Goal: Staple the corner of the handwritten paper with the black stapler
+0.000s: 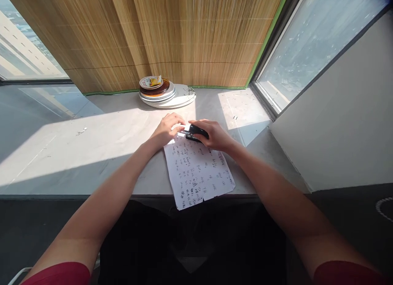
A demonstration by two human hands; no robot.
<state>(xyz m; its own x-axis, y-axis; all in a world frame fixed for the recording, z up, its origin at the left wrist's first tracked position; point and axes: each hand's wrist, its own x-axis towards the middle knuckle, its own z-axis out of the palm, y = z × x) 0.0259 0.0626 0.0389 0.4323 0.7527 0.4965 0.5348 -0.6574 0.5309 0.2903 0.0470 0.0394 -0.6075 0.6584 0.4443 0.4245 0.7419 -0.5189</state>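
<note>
A sheet of paper [199, 174] covered in handwriting lies on the pale ledge, its near corner hanging over the front edge. My right hand [211, 134] is wrapped round a black stapler [198, 132] at the paper's far edge. Just left of the stapler, my left hand [172, 127] pinches the paper's far left corner between thumb and fingers. The stapler's front end points toward my left hand. Its jaws are too small to make out clearly, and part of the paper's far edge is hidden behind the hands.
Stacked plates [159, 94] with a small yellow packet [155, 81] on top stand beyond my hands, by a bamboo blind [172, 39]. A white wall [340, 109] and a window frame rise on the right. The ledge's front edge [61, 195] runs before my lap.
</note>
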